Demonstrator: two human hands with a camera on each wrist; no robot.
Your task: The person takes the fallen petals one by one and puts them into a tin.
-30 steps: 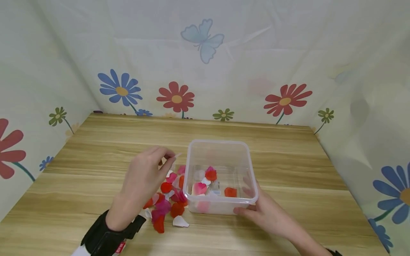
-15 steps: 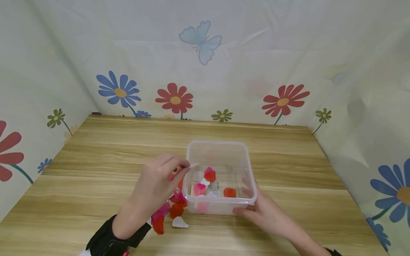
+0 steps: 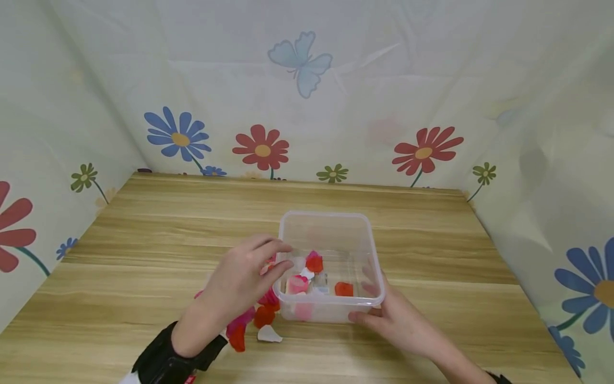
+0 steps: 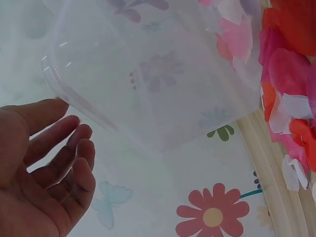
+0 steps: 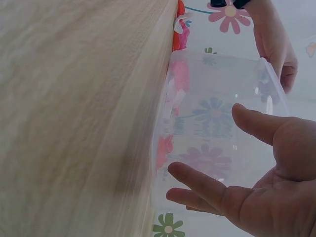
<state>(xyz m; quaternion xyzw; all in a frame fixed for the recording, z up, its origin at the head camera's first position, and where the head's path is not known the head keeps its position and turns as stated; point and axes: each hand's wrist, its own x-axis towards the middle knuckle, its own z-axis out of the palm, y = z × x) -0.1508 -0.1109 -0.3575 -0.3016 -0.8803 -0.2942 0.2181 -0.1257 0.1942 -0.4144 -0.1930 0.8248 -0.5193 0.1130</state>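
Note:
A clear plastic container (image 3: pixel 331 214) with several petals inside stands on the table. My left hand (image 3: pixel 244 272) is over its left rim, thumb and fingers apart, with nothing held between the fingertips. In the left wrist view the fingers of this left hand (image 4: pixel 54 163) are loosely bent beside the rim. My right hand (image 3: pixel 400 320) rests against the container's near right corner, thumb on the front wall and fingers along the right wall. The right wrist view shows those fingers (image 5: pixel 207 187) extended and spread. Inside lie a red petal (image 3: pixel 344 289) and a pink and white petal (image 3: pixel 297 284).
Left of the container, a pile of red, pink and white petals (image 3: pixel 264 316) lies partly hidden under my left hand. A white petal (image 3: pixel 269 334) lies at its near edge. The wooden table (image 3: pixel 431 240) is enclosed by a flower-printed curtain (image 3: pixel 364 106).
My left hand has moved right from above the pile to the container's rim. The pale petal it was pinching has left its fingers, which have parted. The right hand stays at the container.

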